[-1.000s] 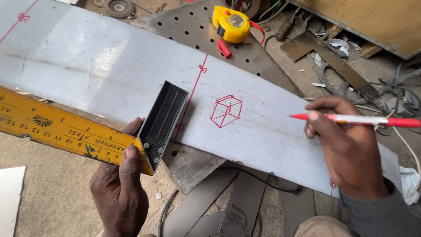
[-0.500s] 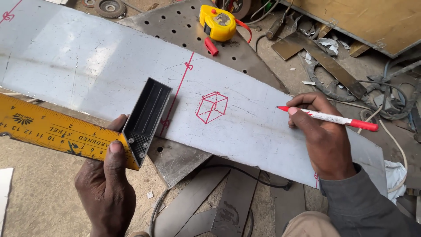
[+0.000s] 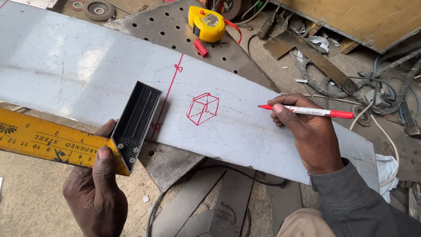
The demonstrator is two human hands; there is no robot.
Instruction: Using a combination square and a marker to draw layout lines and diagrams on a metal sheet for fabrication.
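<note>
Fingers of the right hand (image 3: 309, 136) pinched a red marker (image 3: 307, 111), tip pointing left toward the cube sketch (image 3: 202, 108), while the left hand (image 3: 97, 188) clasped the try square (image 3: 87, 136) farther left.

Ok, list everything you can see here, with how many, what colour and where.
metal sheet: one, grey, laid across the middle, with red lines and a red cube sketch
try square: one, yellow blade and black stock, at the sheet's near edge
marker pen: one, red and white, tip over the sheet
tape measure: one, yellow, on the perforated plate behind the sheet
grinding disc: one, grey, top left
cables: several, dark and pale, at right
scrap metal strips: several, dark, on the ground below
left hand: one, holds the try square
right hand: one, holds the marker pen
</note>
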